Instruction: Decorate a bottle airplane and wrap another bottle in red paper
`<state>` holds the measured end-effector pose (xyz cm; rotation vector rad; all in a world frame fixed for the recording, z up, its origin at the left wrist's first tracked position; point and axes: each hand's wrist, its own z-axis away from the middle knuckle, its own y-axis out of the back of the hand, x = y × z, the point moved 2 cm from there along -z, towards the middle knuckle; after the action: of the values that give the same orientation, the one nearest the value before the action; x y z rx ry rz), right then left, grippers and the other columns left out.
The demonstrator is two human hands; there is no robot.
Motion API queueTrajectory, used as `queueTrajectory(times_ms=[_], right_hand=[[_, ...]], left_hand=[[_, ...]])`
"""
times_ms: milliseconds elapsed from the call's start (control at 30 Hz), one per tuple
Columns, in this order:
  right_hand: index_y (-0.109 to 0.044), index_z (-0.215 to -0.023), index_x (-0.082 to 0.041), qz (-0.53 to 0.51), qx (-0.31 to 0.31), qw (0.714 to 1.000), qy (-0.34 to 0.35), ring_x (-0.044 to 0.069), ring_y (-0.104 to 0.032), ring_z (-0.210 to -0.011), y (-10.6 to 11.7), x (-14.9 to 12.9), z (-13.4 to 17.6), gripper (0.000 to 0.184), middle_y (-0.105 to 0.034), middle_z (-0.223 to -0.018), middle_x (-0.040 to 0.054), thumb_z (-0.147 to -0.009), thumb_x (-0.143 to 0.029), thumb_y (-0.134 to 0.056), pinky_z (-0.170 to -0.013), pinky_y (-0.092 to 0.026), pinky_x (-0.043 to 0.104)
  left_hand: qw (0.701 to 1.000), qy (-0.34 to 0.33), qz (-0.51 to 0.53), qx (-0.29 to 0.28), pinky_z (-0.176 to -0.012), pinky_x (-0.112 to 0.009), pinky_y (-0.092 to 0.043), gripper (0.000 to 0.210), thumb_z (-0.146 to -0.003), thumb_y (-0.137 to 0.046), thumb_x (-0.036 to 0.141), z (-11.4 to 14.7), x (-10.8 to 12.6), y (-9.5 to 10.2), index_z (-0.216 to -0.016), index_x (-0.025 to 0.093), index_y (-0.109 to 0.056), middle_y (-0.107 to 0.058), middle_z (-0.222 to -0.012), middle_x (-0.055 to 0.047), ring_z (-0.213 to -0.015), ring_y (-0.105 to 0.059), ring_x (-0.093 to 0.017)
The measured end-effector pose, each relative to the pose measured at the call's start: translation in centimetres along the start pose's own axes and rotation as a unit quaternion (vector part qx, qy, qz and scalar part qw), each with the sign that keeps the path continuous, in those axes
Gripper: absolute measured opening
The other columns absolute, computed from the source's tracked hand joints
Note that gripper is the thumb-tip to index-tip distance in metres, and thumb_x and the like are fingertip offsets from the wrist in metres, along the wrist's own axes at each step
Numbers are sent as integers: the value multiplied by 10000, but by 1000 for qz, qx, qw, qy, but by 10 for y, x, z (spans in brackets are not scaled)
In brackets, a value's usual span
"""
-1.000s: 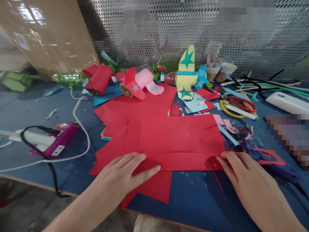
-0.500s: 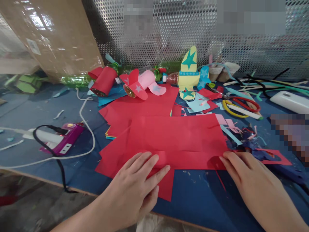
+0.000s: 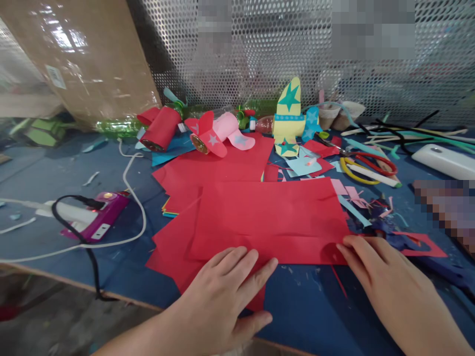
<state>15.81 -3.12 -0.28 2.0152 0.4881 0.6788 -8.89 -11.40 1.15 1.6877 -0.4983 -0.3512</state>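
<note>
We rest our left hand (image 3: 230,291), fingers spread, on the near edge of the folded red sheet (image 3: 267,212), which lies mid-table (image 3: 308,316), partly over other red papers (image 3: 170,242). Our right hand (image 3: 382,277) is narrowed at the sheet's near right corner; whether it pinches, we cannot tell.

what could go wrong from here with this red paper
The red sheet might slide askew, as it overlaps loose red sheets. The creased strip along its near edge could lift if the left hand or right hand, both at that edge, lets go. The black cord hanging over the edge of the blue table might get snagged.
</note>
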Motion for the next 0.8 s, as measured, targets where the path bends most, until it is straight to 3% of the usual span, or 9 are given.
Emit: queueTrajectory(times_ms=[200,500,800], right_hand=[[-610,-917,-102,16,1,1000,7,227,-654,-638,1,0,-2,522,-681,-779,119,-990,-207,-104,-501,-514,327],[-631,-930,-106,-39,-17,998,-48,251,-663,-708,-4,1,1,599,-670,-820,148,-994,-298,-67,-550,-532,366],[-581,-889,-152,-59,4,996,-73,226,-649,-652,-1,1,-4,430,-643,-785,92,-992,-383,-233,-513,-494,323]], left_hand=[[1000,-1,1,-21,-885,-409,-478,637,-851,-515,539,1,3,0,-1384,202,-423,-597,-1218,-99,-1072,-541,-278],[1000,-26,-12,10,-893,-414,-457,652,-861,-480,565,-3,5,-2,-1351,136,-455,-612,-1250,-90,-1083,-556,-276],[999,-18,-24,16,-913,-412,-451,681,-846,-503,560,4,6,-8,-1387,155,-416,-587,-1271,-100,-1090,-540,-279]])
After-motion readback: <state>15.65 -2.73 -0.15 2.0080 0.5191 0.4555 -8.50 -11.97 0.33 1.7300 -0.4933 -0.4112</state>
